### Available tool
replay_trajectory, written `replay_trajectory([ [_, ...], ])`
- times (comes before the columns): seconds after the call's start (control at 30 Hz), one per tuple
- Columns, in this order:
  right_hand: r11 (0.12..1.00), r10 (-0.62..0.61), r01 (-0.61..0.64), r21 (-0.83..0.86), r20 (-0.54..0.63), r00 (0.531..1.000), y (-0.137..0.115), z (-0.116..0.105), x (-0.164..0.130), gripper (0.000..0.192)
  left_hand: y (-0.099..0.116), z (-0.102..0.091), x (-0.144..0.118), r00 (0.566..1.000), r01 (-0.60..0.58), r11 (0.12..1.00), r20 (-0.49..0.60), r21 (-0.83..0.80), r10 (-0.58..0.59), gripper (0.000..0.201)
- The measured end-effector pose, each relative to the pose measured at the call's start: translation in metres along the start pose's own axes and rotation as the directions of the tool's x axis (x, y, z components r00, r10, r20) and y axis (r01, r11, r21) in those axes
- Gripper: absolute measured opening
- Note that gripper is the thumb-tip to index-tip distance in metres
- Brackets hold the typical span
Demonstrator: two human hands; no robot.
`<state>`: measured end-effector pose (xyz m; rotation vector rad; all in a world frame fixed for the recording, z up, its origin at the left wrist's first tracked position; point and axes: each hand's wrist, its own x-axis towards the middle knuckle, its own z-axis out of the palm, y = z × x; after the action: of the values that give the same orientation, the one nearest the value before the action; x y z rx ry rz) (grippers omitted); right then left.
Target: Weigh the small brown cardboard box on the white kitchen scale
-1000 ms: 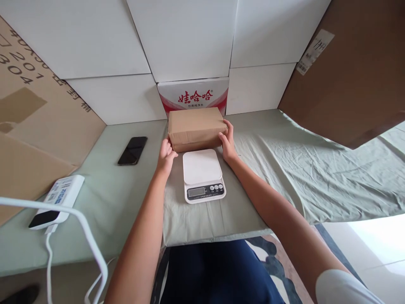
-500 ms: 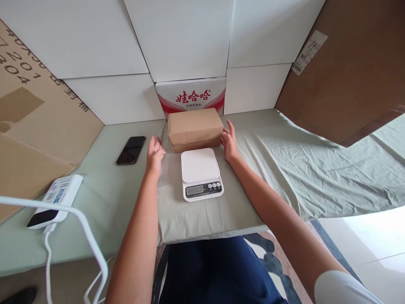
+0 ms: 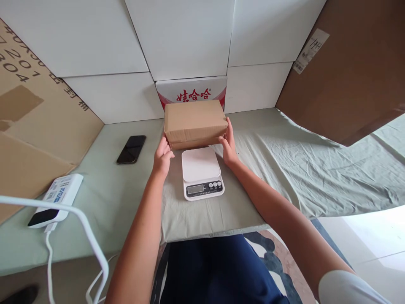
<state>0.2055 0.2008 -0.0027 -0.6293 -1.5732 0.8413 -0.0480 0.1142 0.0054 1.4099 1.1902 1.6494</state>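
Head view: you have the small brown cardboard box (image 3: 196, 120) between your two hands, at the middle of the green cloth (image 3: 268, 169) and just behind the white scale (image 3: 201, 174). Your left hand (image 3: 162, 157) grips the box at its lower left corner, the fingers partly hidden against it and the thumb pointing out toward the scale. Your right hand (image 3: 229, 147) holds the right end, thumb on the front face near the corner and fingers along the side. You have both hands spread to the box's length. You cannot tell from here whether its underside touches the cloth.

The scale faces you, its display and three round buttons on the near edge. Behind the box, a carton with red lettering (image 3: 165, 89) stands against white panels (image 3: 180, 38). To your left lie a black phone (image 3: 131, 149) and a white device (image 3: 58, 196) with a white cable (image 3: 87, 228). Large cartons flank you: a printed one (image 3: 34, 126) at left, a labelled one (image 3: 351, 76) at right.
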Motion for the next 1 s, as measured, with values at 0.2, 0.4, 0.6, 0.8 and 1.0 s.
replay_trajectory([
  [0.2,0.998,-0.055,0.055,0.001,-0.012,0.998,-0.038,-0.012,-0.039,0.096,0.035,-0.001,-0.060,0.995,-0.102,0.990,0.006,0.101,0.101,0.098],
  [0.4,0.998,0.055,-0.054,-0.035,0.035,0.998,-0.057,-0.031,-0.092,0.096,0.041,0.001,-0.134,1.000,-0.002,0.996,0.004,0.088,0.002,0.085],
  [0.6,0.996,0.075,-0.071,-0.052,0.073,0.995,-0.058,-0.028,-0.100,0.096,0.043,0.005,-0.147,0.999,0.002,0.998,-0.037,0.070,0.000,0.090],
  [0.8,0.997,0.076,-0.075,-0.010,0.068,0.995,-0.066,-0.024,-0.098,0.085,0.045,0.007,-0.130,0.997,0.071,0.994,-0.021,0.086,-0.069,0.098],
  [1.0,0.995,0.089,-0.087,-0.045,0.049,0.995,-0.073,-0.024,-0.098,0.082,0.049,0.009,-0.129,0.995,0.095,0.992,-0.039,0.087,-0.092,0.100],
])
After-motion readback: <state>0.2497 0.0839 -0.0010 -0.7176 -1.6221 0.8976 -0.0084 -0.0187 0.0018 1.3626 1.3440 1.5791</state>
